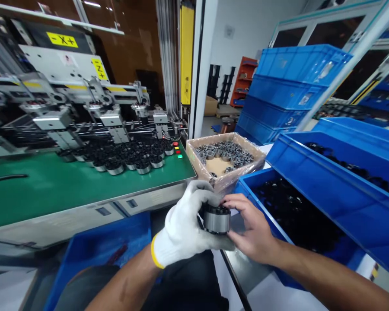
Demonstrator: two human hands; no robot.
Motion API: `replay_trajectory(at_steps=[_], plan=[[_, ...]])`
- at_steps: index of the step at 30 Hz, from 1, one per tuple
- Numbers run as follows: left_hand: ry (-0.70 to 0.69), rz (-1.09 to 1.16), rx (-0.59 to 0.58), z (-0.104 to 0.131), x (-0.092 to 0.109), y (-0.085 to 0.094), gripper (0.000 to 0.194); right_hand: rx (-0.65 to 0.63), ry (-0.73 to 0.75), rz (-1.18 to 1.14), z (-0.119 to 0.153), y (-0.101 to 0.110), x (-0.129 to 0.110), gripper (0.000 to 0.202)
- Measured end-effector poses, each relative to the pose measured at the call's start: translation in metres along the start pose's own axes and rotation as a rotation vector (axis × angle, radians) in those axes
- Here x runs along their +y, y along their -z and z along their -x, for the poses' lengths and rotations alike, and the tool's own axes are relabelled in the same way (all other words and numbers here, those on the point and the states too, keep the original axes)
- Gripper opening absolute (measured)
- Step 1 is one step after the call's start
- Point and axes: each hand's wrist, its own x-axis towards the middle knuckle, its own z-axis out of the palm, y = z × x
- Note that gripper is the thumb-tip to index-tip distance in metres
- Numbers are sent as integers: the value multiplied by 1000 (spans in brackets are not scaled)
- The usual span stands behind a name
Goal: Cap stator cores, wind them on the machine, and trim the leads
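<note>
A motor stator (217,222), a silvery steel ring with black plastic end pieces at top and bottom, is held upright between both hands in front of me. My left hand (184,222), in a white glove with a yellow cuff, wraps round it from the left, fingers over the top and thumb beneath. From the right, my bare right hand (254,231) pinches it, fingertips on the upper black piece and thumb near the lower edge. Similar stators (142,166) stand grouped on the green worktop (39,194) to the left. Bare steel rings (225,156) lie in a plastic-lined carton (194,157) ahead.
Blue bins (330,181) holding small black parts stand at my right. Behind them rises a stack of blue crates (278,95). A machine (113,123) with clamps spans the back of the worktop, beside red and green buttons (178,151). Another blue bin (100,242) sits low at left.
</note>
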Motion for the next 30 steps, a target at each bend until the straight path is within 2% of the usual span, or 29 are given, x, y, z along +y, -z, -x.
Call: replay_trajectory(at_steps=[4,8,11,14,17,19,22,25,30], plan=[[-163,-108,-108,-7,-5,16,56,34,58,47,-1,3,-3,40],[-221,-83,-93,-5,-12,15,48,22,38,61,0,4,1,48],[-139,146,-29,3,-22,7,51,3,-15,-18,-1,4,4,56],[2,325,-65,10,-28,1,66,-21,27,24,-4,4,3,43],[112,212,-114,12,-25,-2,93,-13,96,103,-4,5,1,39],[115,143,-128,12,-23,-4,85,-14,124,137,-3,5,1,42],[76,235,-117,13,-28,-6,59,-43,58,126,-3,6,2,51],[-28,326,-97,12,-35,-5,56,-80,20,104,-4,9,4,42],[-249,28,-90,10,-33,1,56,-84,64,149,-1,8,2,29]])
